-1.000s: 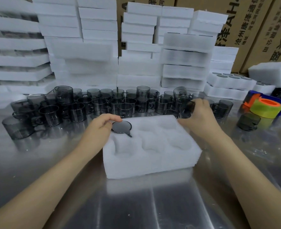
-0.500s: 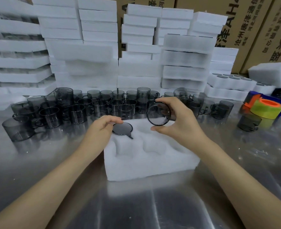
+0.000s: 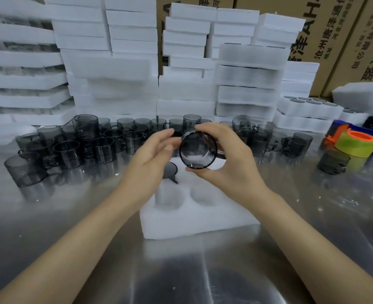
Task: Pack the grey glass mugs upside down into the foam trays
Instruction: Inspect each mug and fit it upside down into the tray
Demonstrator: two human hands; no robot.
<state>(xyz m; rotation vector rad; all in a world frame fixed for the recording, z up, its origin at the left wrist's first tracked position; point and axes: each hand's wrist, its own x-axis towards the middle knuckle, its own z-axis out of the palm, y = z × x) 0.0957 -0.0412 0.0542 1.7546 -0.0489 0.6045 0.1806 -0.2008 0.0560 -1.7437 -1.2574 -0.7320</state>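
Step in hand: orienting a second mug. The right hand grips the grey mug above the foam tray. The left hand meets its side, pinch unclear. One seated mug occupies the tray's far-left pocket. Next move, as judged: invert, then lower into an adjacent empty pocket.

Mugs: smoked grey glass, glossy. Tray: white foam, matt, grainy. Table: brushed steel, reflective. Cartons: brown cardboard, matt.
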